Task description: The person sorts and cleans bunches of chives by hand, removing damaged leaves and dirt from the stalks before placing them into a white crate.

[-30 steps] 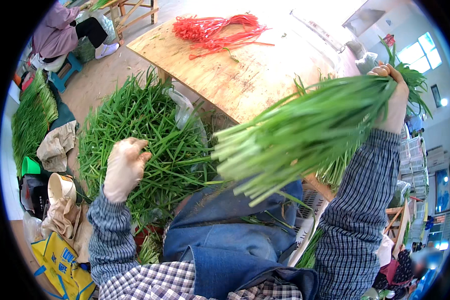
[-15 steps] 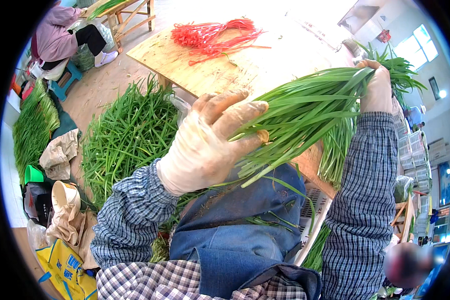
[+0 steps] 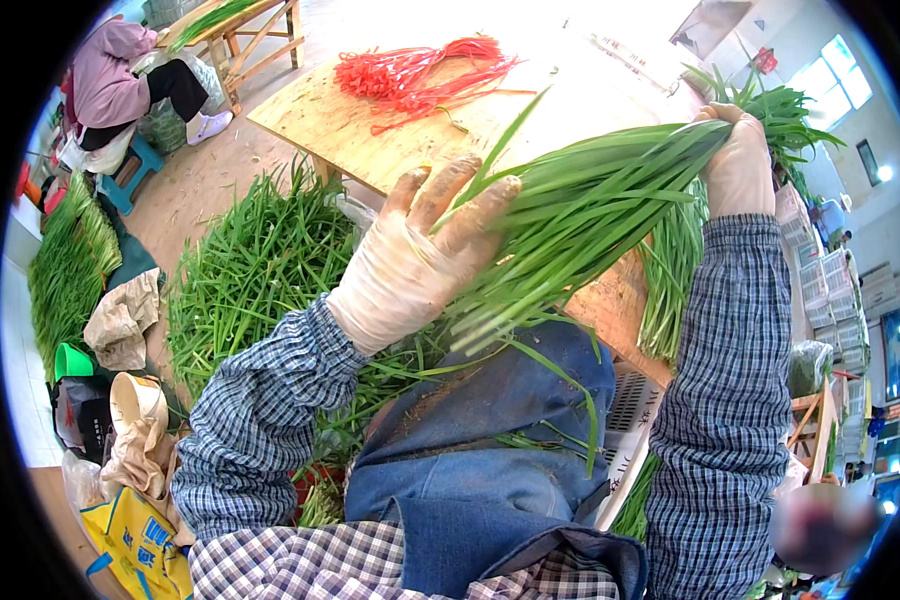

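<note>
My right hand (image 3: 742,168), in a pale glove, is closed round one end of a bunch of long flat green leaves that look like garlic chives (image 3: 600,205). The bunch slants down to the left above the wooden table's near edge and my lap. At its lower left side, my left hand (image 3: 410,265), gloved and soiled at the fingertips, has its fingers stretched out and apart. Those fingertips meet the outer leaves; one leaf sticks up beside them. More chives (image 3: 670,290) hang over the table edge behind the bunch. Loose leaves lie across my blue apron (image 3: 490,430).
Red strips (image 3: 410,80) lie on the wooden table (image 3: 310,120). A large heap of chives (image 3: 250,270) stands left of my knees. A white crate (image 3: 625,410) is by my right leg. Far left are a bucket (image 3: 138,400), a yellow bag (image 3: 135,540) and a seated person (image 3: 120,75).
My left hand has moved slightly up, its fingers straighter and more spread. A single leaf now points upward beside them. The bunch's loose ends blur with motion; my right hand shifts slightly left.
</note>
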A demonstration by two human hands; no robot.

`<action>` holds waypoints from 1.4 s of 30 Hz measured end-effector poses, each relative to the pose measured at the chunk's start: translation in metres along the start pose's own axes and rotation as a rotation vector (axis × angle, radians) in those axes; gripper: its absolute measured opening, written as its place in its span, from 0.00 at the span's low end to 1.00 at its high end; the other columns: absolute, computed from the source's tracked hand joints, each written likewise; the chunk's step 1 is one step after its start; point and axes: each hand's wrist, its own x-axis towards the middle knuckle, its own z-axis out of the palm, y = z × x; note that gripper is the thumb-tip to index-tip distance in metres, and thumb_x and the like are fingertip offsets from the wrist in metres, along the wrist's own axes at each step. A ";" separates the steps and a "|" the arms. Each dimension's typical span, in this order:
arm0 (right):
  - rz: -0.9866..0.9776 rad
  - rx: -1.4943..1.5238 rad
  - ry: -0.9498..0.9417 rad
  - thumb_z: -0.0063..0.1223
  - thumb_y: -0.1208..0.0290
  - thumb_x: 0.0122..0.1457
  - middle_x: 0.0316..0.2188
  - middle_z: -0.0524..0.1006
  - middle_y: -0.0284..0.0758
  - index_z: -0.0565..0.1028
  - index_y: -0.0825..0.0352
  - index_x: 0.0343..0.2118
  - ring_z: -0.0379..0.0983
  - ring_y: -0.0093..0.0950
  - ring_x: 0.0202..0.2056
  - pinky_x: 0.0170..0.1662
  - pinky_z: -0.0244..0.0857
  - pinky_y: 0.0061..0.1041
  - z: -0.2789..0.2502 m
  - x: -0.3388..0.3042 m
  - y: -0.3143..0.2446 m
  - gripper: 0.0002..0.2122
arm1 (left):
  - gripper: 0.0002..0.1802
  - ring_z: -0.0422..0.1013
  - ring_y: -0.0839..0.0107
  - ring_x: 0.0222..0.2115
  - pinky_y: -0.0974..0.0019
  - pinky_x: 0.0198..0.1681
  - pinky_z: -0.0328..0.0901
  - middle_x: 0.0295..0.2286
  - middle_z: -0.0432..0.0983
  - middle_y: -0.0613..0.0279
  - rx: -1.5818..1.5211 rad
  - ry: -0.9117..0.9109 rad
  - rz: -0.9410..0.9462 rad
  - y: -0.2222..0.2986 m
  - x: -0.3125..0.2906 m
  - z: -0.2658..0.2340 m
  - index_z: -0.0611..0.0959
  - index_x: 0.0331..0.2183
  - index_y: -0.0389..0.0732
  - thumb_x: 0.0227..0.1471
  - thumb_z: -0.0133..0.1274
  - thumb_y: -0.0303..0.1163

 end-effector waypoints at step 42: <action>0.251 0.035 0.250 0.47 0.87 0.45 0.23 0.73 0.48 0.66 0.82 0.28 0.70 0.39 0.17 0.21 0.69 0.35 -0.081 0.080 0.104 0.07 | 0.12 0.68 0.60 0.31 0.59 0.37 0.65 0.29 0.71 0.55 0.009 -0.627 -0.232 -0.034 -0.098 -0.005 0.77 0.25 0.34 0.29 0.50 0.17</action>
